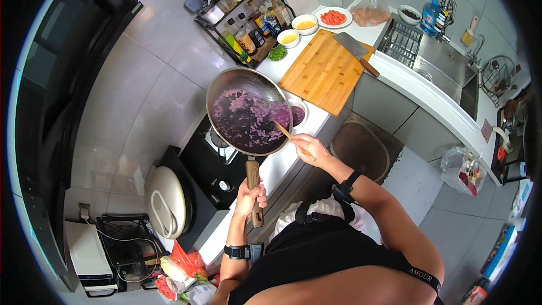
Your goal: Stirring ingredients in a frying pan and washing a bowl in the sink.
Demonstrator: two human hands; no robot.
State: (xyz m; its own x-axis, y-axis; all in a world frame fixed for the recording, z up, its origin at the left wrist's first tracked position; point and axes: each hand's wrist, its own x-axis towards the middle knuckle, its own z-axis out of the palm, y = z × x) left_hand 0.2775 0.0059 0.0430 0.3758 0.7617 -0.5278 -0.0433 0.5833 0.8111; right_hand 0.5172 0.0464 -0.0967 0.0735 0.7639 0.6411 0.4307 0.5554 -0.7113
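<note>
My left hand grips the brown handle of a frying pan, which is raised and tilted above the gas stove. Purple rice-like food is spread inside the pan, with a denser clump at its right side. My right hand holds a wooden spatula or spoon, whose far end reaches into the food. Partly behind the pan's right rim, a white bowl with purple contents stands on the counter.
A cleaver lies on the wooden cutting board. Behind it stand two bowls of yellow liquid, chopped greens and a plate of red pieces. A bottle rack is beyond the pan; the sink is right.
</note>
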